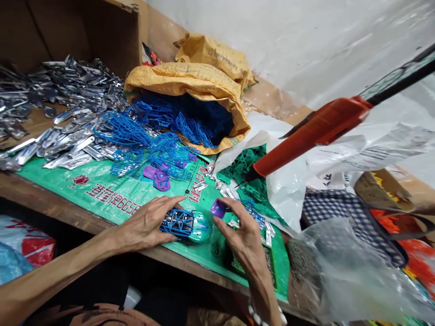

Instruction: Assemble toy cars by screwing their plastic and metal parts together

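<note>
My left hand (149, 224) grips a toy car (185, 225) with a blue lattice frame and a shiny teal front end, resting on the green mat. Thumb and fingers sit on either side of its rear part. Just right of the car, my right hand (239, 226) pinches a small purple plastic piece (218, 208) between thumb and fingertips, apart from the car. Similar purple pieces (159, 177) lie on the mat beyond my left hand, next to a heap of blue lattice frames (152, 145).
Silver parts (78, 90) spill from a cardboard box at the left. A yellow sack (190, 74) holds more blue frames. An orange-red electric screwdriver (312, 133) hangs at the right above a bag of green parts (244, 167). A green basket (270, 260) sits beside my right wrist.
</note>
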Demonstrator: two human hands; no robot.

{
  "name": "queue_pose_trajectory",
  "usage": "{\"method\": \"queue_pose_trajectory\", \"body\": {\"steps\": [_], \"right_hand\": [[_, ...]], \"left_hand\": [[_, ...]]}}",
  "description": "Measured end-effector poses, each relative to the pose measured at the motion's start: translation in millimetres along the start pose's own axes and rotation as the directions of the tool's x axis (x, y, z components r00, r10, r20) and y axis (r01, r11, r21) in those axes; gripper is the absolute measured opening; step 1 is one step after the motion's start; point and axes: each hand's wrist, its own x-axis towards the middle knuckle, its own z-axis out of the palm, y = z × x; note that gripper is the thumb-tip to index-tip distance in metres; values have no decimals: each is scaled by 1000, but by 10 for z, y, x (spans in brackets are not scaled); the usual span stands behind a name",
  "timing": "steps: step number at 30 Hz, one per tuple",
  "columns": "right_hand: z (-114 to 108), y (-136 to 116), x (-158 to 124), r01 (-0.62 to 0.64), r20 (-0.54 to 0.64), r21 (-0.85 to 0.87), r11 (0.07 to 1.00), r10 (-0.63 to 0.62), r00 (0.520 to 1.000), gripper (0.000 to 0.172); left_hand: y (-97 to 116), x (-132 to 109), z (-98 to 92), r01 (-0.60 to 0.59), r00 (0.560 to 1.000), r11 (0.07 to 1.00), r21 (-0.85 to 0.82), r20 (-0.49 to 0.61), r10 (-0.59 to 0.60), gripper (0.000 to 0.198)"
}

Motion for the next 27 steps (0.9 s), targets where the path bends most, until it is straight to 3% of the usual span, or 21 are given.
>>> {"method": "queue_pose_trajectory", "body": {"steps": [4,9,17,22,27], "right_hand": [[182,-413,20,195,126,203,960,-223,967,33],[482,-496,37,265,199,161,951,-295,935,27],[326,-499,87,266,318,59,962,-271,909,14],[331,-500,105,309,273,39,950,-307,912,17],[271,-435,98,347,205,31,937,-345,916,25]], "left_hand": [[-16,-6,38,33,999,995,-89,2,-33,113],[-7,-14,57,54,998,990,-129,26,-51,116],[-29,-6,128,-43,998,993,-109,-42,39,112],[15,-4,83,-29,999,998,-63,26,31,112],[36,5,45,-59,998,997,-43,5,60,116]]}}
